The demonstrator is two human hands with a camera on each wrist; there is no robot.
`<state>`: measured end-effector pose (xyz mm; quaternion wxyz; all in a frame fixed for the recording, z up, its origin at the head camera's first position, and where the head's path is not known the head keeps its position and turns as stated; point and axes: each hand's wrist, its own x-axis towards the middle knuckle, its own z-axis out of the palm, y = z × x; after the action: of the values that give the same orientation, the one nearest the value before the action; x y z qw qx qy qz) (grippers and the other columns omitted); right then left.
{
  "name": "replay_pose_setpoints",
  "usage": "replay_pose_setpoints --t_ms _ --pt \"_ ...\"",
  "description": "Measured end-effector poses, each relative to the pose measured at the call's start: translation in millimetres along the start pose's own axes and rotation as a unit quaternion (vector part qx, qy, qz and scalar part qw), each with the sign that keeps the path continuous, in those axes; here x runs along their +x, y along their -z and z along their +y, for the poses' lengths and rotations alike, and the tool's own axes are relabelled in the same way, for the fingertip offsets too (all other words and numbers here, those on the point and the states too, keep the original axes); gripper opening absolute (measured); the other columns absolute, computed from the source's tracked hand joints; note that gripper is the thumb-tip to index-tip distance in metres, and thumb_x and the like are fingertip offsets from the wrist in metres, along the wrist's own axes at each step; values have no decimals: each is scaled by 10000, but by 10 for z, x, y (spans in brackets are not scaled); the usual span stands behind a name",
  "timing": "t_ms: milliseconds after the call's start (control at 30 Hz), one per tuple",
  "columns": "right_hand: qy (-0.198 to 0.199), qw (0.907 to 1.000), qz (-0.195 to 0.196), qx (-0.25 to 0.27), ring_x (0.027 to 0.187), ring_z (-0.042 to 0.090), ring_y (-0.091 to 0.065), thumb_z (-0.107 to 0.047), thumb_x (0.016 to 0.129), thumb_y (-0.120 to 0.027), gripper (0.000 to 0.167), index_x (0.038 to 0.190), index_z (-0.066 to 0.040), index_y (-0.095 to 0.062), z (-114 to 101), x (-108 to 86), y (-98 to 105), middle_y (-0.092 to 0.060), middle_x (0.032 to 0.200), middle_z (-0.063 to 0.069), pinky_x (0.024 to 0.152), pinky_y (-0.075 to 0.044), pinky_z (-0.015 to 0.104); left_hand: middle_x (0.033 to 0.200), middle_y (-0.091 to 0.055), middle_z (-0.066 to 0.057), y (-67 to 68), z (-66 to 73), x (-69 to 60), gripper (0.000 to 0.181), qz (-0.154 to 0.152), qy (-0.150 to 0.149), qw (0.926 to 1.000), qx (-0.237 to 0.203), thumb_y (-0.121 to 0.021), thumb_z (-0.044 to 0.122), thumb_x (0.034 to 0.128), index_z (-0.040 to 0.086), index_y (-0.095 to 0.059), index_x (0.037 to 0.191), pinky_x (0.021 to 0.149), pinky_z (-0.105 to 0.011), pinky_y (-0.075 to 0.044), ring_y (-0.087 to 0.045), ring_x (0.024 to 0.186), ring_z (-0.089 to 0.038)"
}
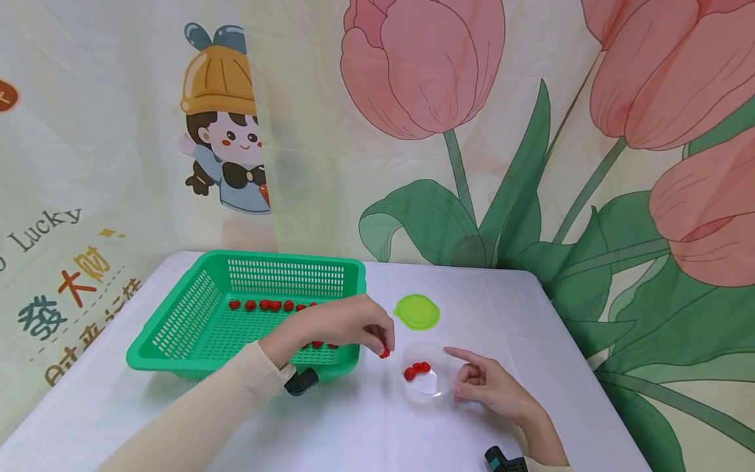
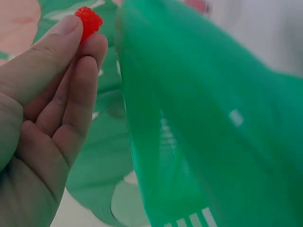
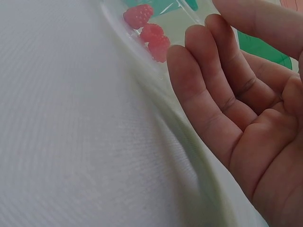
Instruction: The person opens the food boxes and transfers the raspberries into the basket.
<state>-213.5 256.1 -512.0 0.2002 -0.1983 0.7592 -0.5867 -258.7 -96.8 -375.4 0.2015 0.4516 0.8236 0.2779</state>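
Between thumb and fingertips my left hand [image 1: 360,321] pinches a red raspberry [image 2: 89,22], just right of the green basket [image 1: 171,324] and left of a clear round container [image 1: 433,393]. Three raspberries [image 1: 417,369] lie inside that container; the right wrist view shows them behind its clear wall. My right hand [image 1: 486,383] is at the container's right side, index finger stretched along the rim and thumb close to the wall. Its other fingers are loosely bent. Whether it presses on the container is hard to tell.
More raspberries [image 1: 250,305] sit in a row along the basket's far side, with others partly hidden behind my left forearm. A lime-green lid [image 1: 417,312] lies on the white tablecloth [image 1: 489,314] beyond the container. A printed curtain [image 1: 307,131] hangs behind the table.
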Motion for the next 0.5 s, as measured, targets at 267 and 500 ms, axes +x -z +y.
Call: replay_pose_setpoints --t_ms 267,500 --pt "-116 9999 82 -12 843 164 -713 -109 975 -777 725 1611 -68 -432 9 -8 13 -674 951 78 827 -617 275 948 -754 138 125 -169 -414 108 426 384 9983 -131 -801 172 959 248 -795 1035 856 -250 -601 -728 899 -64" --pt "-145 9999 85 -10 836 170 -706 -96 981 -766 707 1606 -64 -438 -1 2 1 -665 949 85 822 -618 275 949 -757 96 170 -359 -777 109 625 654 9954 -311 -779 147 976 230 -789 1046 822 -341 -627 -731 867 -112"
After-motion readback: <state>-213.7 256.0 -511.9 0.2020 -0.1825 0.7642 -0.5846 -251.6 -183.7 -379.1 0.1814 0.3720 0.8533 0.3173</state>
